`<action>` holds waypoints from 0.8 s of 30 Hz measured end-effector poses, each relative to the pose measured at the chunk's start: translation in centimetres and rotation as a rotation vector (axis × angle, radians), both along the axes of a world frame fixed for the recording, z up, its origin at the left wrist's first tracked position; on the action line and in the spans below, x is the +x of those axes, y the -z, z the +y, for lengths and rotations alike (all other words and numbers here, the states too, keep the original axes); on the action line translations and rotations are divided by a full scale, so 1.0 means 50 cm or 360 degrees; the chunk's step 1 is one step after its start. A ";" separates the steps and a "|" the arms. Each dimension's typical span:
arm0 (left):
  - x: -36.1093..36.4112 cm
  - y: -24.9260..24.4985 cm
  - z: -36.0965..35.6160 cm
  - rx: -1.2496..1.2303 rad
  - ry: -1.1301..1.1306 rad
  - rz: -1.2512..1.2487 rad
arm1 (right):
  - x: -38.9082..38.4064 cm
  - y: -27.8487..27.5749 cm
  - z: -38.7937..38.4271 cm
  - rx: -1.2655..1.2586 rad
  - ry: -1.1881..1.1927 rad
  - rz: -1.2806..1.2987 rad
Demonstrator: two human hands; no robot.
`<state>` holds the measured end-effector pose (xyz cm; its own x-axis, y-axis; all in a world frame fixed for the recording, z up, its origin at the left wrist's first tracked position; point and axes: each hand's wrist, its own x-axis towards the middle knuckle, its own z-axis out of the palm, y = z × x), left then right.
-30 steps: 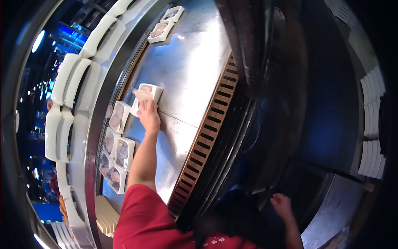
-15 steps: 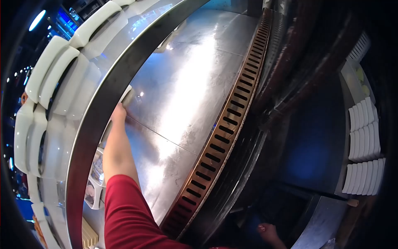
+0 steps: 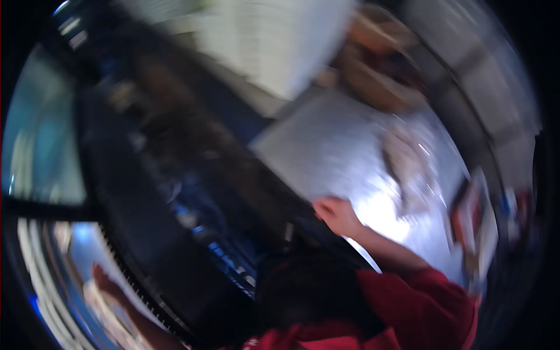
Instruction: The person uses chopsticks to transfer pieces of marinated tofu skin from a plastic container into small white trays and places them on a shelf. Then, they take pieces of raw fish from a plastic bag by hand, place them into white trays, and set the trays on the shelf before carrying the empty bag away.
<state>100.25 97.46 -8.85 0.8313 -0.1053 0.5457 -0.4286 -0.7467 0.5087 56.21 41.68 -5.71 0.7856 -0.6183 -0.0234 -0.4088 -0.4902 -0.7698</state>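
Counter at three o'clock, right hand loosely curled near its edge, contents unclear, left hand at eight o'clock, grip too blurred to tell

Surface: grey metal, just beyond the right fingers
Light: white glare, right of those fingers
Panels: grey, farther right, wall or floor unclear

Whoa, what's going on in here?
Someone in a red shirt has their right hand near the edge of a metal counter; nothing shows in it. Their left hand is out to the other side, too blurry to tell what it holds. A blurry, shiny bundle lies on the counter.
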 end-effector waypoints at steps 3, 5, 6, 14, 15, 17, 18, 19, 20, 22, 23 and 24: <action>-0.195 -0.223 -0.353 -0.0421 -0.0163 0.0114 | -0.164 -0.059 -0.070 -0.0177 0.0615 -0.0323; -0.230 -0.244 -0.443 -0.0379 0.0031 -0.0007 | -0.260 -0.077 -0.123 -0.0358 0.1025 -0.0381; -0.265 -0.262 -0.507 -0.0497 0.0071 0.0070 | -0.311 -0.050 -0.156 -0.0328 0.1291 -0.0619; -0.317 -0.363 -0.967 -0.0482 0.1311 0.0395 | -0.541 0.090 -0.380 -0.0771 0.1303 0.0793; -0.312 -0.391 -1.020 -0.0543 0.1334 0.0467 | -0.540 0.093 -0.382 -0.0729 0.1274 0.1091; -0.304 -0.469 -1.113 -0.0667 0.1400 0.0603 | -0.562 0.077 -0.396 -0.0845 0.0932 0.1234; -0.304 -0.511 -1.158 -0.0781 0.1333 0.0757 | -0.550 0.024 -0.392 -0.0756 0.0812 0.1250; -0.282 -0.542 -1.199 -0.0800 0.1369 0.0908 | -0.570 0.062 -0.413 -0.0843 0.0808 0.1515; -0.260 -0.570 -1.239 -0.0785 0.1354 0.1071 | -0.575 0.069 -0.418 -0.0816 0.0991 0.1624; -0.215 -0.607 -1.320 -0.0759 0.1186 0.1373 | -0.591 0.066 -0.445 -0.0589 0.1059 0.1762; -0.208 -0.616 -1.352 -0.0769 0.1188 0.1337 | -0.603 0.057 -0.467 -0.0392 0.0952 0.1778; -0.202 -0.619 -1.384 -0.0906 0.0997 0.1496 | -0.610 0.047 -0.497 -0.0226 0.0724 0.1765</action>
